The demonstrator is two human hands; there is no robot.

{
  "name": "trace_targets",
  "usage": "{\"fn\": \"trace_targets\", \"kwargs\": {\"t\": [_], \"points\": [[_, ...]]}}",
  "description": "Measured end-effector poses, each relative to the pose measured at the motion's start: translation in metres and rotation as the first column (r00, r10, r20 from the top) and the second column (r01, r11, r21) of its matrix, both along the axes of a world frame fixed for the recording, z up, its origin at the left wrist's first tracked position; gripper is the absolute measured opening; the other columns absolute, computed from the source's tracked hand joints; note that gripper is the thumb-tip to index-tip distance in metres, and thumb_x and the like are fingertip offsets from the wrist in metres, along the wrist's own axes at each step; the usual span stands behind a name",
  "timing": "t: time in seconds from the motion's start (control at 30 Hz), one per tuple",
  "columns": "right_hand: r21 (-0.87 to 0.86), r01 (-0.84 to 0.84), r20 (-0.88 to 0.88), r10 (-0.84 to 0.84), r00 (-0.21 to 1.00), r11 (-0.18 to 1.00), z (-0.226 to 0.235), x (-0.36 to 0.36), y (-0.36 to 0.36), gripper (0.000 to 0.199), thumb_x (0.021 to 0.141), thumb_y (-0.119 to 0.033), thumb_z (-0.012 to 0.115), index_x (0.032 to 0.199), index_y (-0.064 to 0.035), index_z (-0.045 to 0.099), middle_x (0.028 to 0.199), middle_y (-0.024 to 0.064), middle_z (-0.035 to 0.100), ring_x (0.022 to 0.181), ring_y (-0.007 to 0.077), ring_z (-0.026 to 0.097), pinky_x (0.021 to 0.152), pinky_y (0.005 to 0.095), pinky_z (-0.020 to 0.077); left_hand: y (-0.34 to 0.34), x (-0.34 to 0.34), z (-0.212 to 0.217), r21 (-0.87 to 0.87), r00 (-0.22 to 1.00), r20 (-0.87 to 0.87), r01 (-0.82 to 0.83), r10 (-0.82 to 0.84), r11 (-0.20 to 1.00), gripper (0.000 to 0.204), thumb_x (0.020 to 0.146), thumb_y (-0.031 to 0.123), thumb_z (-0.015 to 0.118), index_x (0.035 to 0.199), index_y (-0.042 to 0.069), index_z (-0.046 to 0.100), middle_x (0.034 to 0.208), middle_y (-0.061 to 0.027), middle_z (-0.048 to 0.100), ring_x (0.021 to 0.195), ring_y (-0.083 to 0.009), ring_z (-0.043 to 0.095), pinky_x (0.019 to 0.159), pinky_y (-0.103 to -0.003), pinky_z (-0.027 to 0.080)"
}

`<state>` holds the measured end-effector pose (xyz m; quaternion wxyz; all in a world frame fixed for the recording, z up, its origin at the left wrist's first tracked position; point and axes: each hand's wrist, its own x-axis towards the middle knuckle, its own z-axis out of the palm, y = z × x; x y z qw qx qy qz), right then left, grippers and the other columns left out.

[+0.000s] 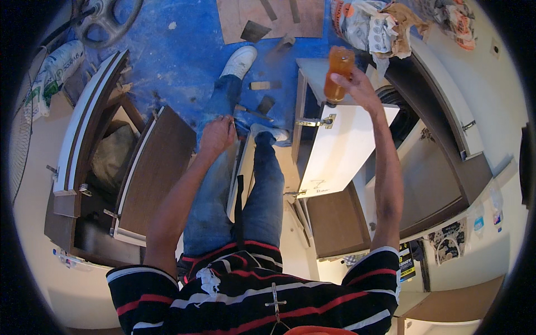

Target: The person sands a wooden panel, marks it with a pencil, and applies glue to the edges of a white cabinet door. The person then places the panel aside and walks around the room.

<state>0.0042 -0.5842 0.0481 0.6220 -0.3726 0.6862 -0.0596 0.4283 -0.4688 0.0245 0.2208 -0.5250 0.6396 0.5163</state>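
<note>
My right hand is wrapped round a clear plastic bottle of orange-brown liquid. The bottle is held upside down, its dark neck end close to the upper edge of a white cabinet door. Metal hinges are fixed along the door's left edge, and a pencil mark shows on its lower part. My left hand is closed in front of my left leg, over the jeans; whatever its fingers hold, if anything, is hidden. A hammer-like tool lies on the floor just beyond it.
Brown cabinet doors and open carcasses line the left side. At the right stand curved cabinet pieces. A brown board with dark offcuts lies on the blue floor. Crumpled bags sit at far right, a wheel-shaped metal base far left.
</note>
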Motion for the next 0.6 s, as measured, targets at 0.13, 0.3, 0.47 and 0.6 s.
{"fn": "trace_targets", "kwargs": {"t": [0.13, 0.3, 0.47, 0.6], "points": [[-0.004, 0.083, -0.008, -0.083, 0.997, 0.997, 0.009, -0.016, -0.001, 0.053, 0.091, -0.041, 0.075, 0.128, -0.0057, 0.062, 0.118, 0.0103, 0.069, 0.109, 0.0219, 0.064, 0.098, 0.0377, 0.0492, 0.002, -0.004, -0.001, -0.004, 1.000, 0.016, 0.007, -0.007, 1.000, 0.027, 0.094, 0.023, 0.055, 0.112, 0.003, 0.062, 0.105, -0.0196, 0.068, 0.096, -0.0376, 0.067, 0.086, -0.050, 0.053], [-0.020, 0.007, 0.035, -0.006, 0.999, 1.000, -0.003, 0.011, 0.004, 0.054, 0.091, -0.042, 0.074, 0.130, -0.0062, 0.061, 0.118, 0.0096, 0.068, 0.109, 0.0214, 0.064, 0.099, 0.0369, 0.0481, -0.003, -0.006, 0.001, -0.016, 1.000, 0.007, -0.012, 0.012, 1.000, 0.023, 0.095, 0.021, 0.055, 0.110, 0.006, 0.062, 0.101, -0.0232, 0.067, 0.094, -0.0423, 0.067, 0.083, -0.052, 0.054], [0.026, 0.020, 0.017, -0.020, 1.000, 0.999, -0.008, -0.008, 0.005, 0.058, 0.092, -0.041, 0.073, 0.133, -0.0043, 0.058, 0.118, 0.0081, 0.066, 0.110, 0.0198, 0.062, 0.100, 0.0351, 0.0476, -0.003, -0.007, 0.002, 0.011, 0.999, 0.037, -0.011, 0.011, 1.000, 0.024, 0.096, 0.022, 0.054, 0.110, 0.005, 0.062, 0.104, -0.0237, 0.068, 0.096, -0.0423, 0.067, 0.085, -0.053, 0.053], [0.001, 0.133, -0.030, -0.132, 0.991, 0.991, -0.011, -0.037, 0.006, 0.057, 0.090, -0.042, 0.076, 0.129, -0.0037, 0.060, 0.117, 0.0094, 0.068, 0.107, 0.0184, 0.064, 0.096, 0.0348, 0.0504, -0.001, -0.006, -0.001, 0.003, 0.999, 0.030, -0.013, 0.013, 1.000, 0.026, 0.096, 0.024, 0.053, 0.111, 0.005, 0.063, 0.104, -0.0223, 0.068, 0.097, -0.0414, 0.067, 0.086, -0.052, 0.053]]}}
